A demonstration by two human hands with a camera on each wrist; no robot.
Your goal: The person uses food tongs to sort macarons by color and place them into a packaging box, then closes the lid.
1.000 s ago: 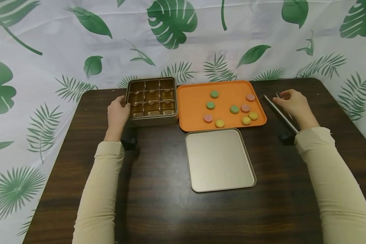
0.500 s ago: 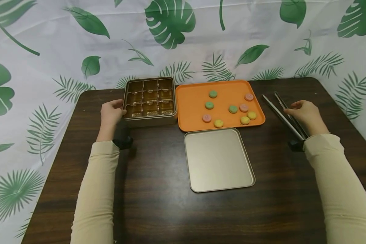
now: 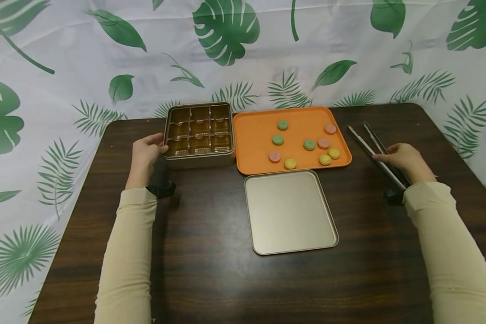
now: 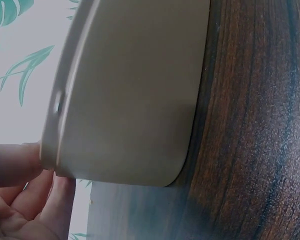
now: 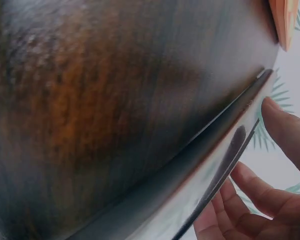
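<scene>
In the head view, a square gold tin (image 3: 198, 161) with a brown divided insert (image 3: 200, 128) stands at the back left. My left hand (image 3: 144, 153) is at its near left corner; in the left wrist view its thumb and a finger (image 4: 64, 200) pinch the tin's rim (image 4: 49, 130). Metal tongs (image 3: 382, 167) lie spread on the right side of the table. Above them is my right hand (image 3: 409, 161), thumb and fingers parted. The right wrist view shows the tongs (image 5: 210, 165) between the thumb (image 5: 285, 125) and loosely bent fingers (image 5: 260, 192).
An orange tray (image 3: 255, 130) beside the tin carries several green, pink and yellow macarons (image 3: 309, 145). In front of it lies a flat square gold lid (image 3: 291, 211). The dark wooden table (image 3: 210, 270) backs onto a leaf-printed cloth (image 3: 283, 49).
My right hand has drawn back from near the tongs' tips toward their middle, and its thumb now overlaps one arm. My left hand has slid slightly left along the tin's corner.
</scene>
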